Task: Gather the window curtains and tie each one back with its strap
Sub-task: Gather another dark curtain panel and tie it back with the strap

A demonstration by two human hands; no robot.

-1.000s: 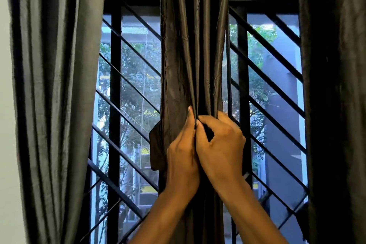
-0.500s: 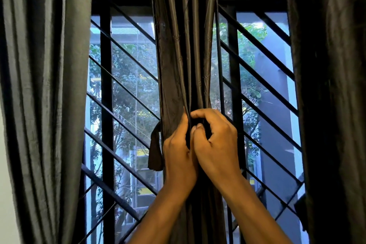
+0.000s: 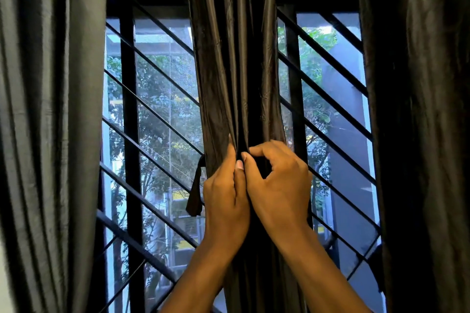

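Note:
A dark brown middle curtain (image 3: 229,71) hangs gathered into narrow folds in front of the window. Both my hands meet at its waist. My left hand (image 3: 225,193) lies against the folds, its thumb pressed to my right hand's thumb. My right hand (image 3: 277,183) curls its fingers round the dark strap at the front of the bundle, and the strap there is mostly hidden. A loose end of the strap (image 3: 195,190) dangles at the curtain's left edge. A grey curtain (image 3: 48,122) hangs at the left and a dark curtain (image 3: 422,122) at the right, both loose.
Behind the curtains stands a window with a black grille (image 3: 129,114) of upright and slanted bars. Trees and buildings show through the glass. A dark strap end (image 3: 379,256) shows at the right curtain's inner edge, low down.
The view has shifted slightly, so the curtains sit further left in the frame. My right fingers have opened a little round the strap, and the dangling strap end hangs narrower.

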